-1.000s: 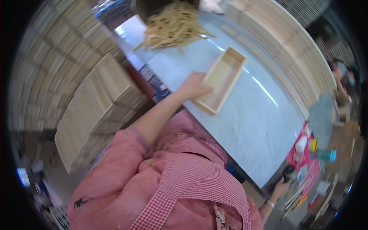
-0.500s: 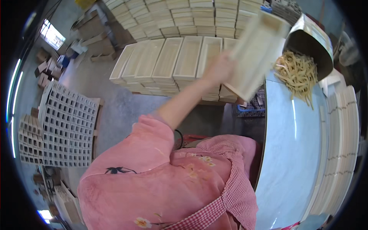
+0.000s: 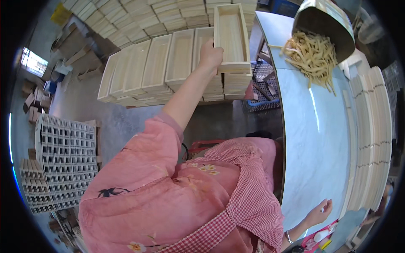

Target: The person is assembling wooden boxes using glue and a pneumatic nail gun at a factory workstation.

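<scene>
My left hand reaches forward and grips the left side wall of a pale wooden box. The box is shallow, oblong and without a lid, and stands over the right end of a row of stacked wooden boxes. Whether its base bears fully on the stack beneath, I cannot tell. At the lower right, my right hand is over the near part of the pale blue-white tabletop. Its fingers are loosely curled and apart, with nothing visible in them.
Yellowish strips spill onto the table from a tipped container. Long pale wooden pieces line the table's right side. A blue basket stands left of the table. Many box stacks rise behind; a grey gridded stack stands left.
My left hand has brought the wooden box left and onto or just over the stacked row, turning it more upright in view. My right hand has come into view; the view has shifted.
</scene>
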The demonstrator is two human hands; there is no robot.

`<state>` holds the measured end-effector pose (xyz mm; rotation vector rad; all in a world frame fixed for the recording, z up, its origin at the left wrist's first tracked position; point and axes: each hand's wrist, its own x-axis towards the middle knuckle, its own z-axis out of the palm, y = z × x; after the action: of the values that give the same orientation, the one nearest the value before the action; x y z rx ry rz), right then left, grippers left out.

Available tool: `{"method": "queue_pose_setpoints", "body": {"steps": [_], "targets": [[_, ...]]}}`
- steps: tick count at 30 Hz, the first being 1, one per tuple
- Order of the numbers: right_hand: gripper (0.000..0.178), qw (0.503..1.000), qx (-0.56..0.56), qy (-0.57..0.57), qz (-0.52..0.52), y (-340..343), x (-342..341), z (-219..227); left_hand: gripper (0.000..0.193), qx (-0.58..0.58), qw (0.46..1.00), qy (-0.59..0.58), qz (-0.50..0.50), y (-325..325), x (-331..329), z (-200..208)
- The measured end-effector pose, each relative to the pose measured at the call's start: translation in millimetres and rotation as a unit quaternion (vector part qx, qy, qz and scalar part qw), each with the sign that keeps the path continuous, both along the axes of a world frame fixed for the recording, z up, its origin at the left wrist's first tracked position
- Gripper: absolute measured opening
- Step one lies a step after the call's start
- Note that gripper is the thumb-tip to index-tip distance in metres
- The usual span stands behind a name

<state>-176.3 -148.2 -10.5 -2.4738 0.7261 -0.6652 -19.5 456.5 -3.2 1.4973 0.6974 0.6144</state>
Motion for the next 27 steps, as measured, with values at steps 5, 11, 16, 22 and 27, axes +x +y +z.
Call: {"method": "queue_pose_setpoints", "body": {"steps": [5,11,16,22,27], "targets": [[0.035,0.999,0.017,0.015,-0.028,-8.7,-18.3,-0.9,0.05,0.035,0.999,-0.006,-0.003,-24.4,24.5,-17.7],[0.034,0.999,0.031,0.019,-0.029,-21.5,-20.5,-12.8,0.055,0.096,0.992,0.076,0.0,-16.7,34.0,-34.7],[0.034,0.998,0.06,-0.006,0.005,-12.3,2.4,-27.7,0.03,-0.073,0.995,0.058,0.027,3.4,28.5,-42.6],[0.041,0.989,-0.142,-0.004,0.038,-95.1,54.4,-27.3,0.048,0.081,0.99,0.116,-0.02,7.1,19.9,-17.9],[0.046,0.962,-0.235,0.136,-0.023,-206.5,103.2,-27.9,0.049,0.422,0.904,0.031,0.066,-38.9,2.9,12.9]]}}
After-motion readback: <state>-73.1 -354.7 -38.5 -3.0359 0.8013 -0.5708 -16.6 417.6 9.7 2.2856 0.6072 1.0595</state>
